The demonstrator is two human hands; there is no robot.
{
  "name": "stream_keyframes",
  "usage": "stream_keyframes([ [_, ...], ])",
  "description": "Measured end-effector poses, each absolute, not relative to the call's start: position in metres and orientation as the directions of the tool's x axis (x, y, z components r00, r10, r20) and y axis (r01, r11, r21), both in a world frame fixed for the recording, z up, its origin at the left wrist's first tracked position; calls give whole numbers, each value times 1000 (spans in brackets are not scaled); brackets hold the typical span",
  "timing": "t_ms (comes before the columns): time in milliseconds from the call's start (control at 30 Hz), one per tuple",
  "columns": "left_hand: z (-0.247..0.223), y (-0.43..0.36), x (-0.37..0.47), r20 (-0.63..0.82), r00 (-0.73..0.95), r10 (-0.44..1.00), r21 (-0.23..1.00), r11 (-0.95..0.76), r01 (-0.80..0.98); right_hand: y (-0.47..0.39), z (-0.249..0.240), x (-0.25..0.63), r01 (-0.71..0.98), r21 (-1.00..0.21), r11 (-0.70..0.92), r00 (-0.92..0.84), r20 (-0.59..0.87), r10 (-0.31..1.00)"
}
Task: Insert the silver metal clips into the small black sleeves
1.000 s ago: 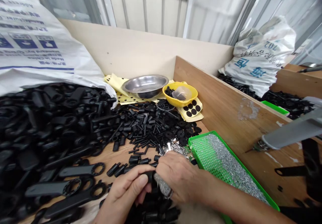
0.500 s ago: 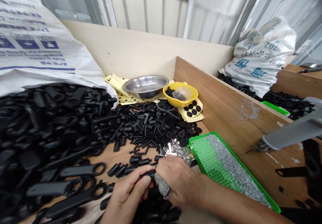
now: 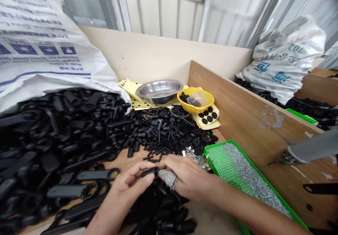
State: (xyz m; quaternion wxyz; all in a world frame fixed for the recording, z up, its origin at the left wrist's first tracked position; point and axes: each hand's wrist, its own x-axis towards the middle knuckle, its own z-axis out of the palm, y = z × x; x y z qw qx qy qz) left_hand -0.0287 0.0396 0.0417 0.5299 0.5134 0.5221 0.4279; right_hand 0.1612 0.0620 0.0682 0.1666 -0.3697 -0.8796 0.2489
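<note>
My left hand pinches a short black cylindrical part between thumb and fingers. Closed at the part's other end is my right hand, its fingertips mostly hidden. A grey, textured wrap covers one finger of that hand. Below both hands lies a pile of black cylindrical pieces. Just beyond them, black screw-like pins and small shiny metal clips are scattered on the wooden table.
Black handle-shaped parts heap up on the left beneath a white sack. A green tray of small metal pieces stands right, beside a wooden divider. Behind are a steel bowl and yellow bowl. An electric-screwdriver-like tool juts in.
The view has swung left, so the surroundings sit farther right. Both hands stay together, and the black part between them shows more plainly, lying nearly level.
</note>
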Motion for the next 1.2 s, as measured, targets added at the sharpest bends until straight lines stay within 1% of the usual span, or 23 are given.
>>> stream_keyframes([
  [33, 40, 42, -35, -117, 50, 992, 989, 112, 92, 69, 66, 159, 573, -532, 623, -679, 117, 725],
  [67, 36, 44, -43, -117, 14, 993, 987, 115, 116, 77, 62, 157, 593, -477, 649, -691, 113, 714],
  [100, 32, 47, -51, -104, -18, 994, 982, 105, 155, 85, 58, 155, 616, -388, 685, -711, 100, 696],
  [167, 20, 52, -67, -92, -49, 995, 951, 102, 293, 101, 49, 151, 671, -135, 729, -729, 59, 682],
  [200, 14, 54, -74, -52, -80, 995, 925, 78, 372, 108, 45, 148, 662, -28, 749, -747, 54, 663],
  [233, 9, 55, -79, -23, -73, 997, 888, 54, 456, 114, 41, 146, 640, 41, 768, -769, 49, 638],
  [300, 3, 56, -84, 59, -15, 998, 806, -39, 591, 121, 35, 141, 598, 104, 794, -801, 44, 597],
  [367, 3, 55, -84, 126, 74, 989, 725, -143, 674, 124, 31, 139, 572, 112, 813, -820, 42, 571],
  [433, 7, 52, -81, 162, 138, 977, 666, -211, 715, 126, 30, 137, 546, 132, 827, -837, 46, 545],
  [567, 11, 46, -81, 190, 204, 960, 603, -278, 748, 128, 30, 138, 514, 165, 842, -857, 66, 510],
  [667, 12, 44, -84, 212, 254, 944, 579, -331, 745, 128, 36, 140, 515, 164, 841, -857, 69, 511],
  [767, 18, 47, -79, 202, 266, 943, 585, -334, 739, 120, 46, 139, 522, 132, 843, -853, 89, 514],
  [900, 30, 59, -60, 187, 272, 944, 601, -329, 729, 104, 60, 133, 488, 94, 868, -867, 168, 470],
  [967, 34, 65, -51, 171, 298, 939, 633, -337, 697, 98, 65, 133, 482, 79, 872, -866, 193, 461],
  [1100, 34, 69, -46, 119, 281, 952, 752, -271, 601, 98, 68, 139, 537, 23, 843, -835, 153, 528],
  [1200, 31, 70, -50, 74, 275, 959, 789, -225, 572, 100, 65, 146, 540, -60, 840, -833, 111, 543],
])
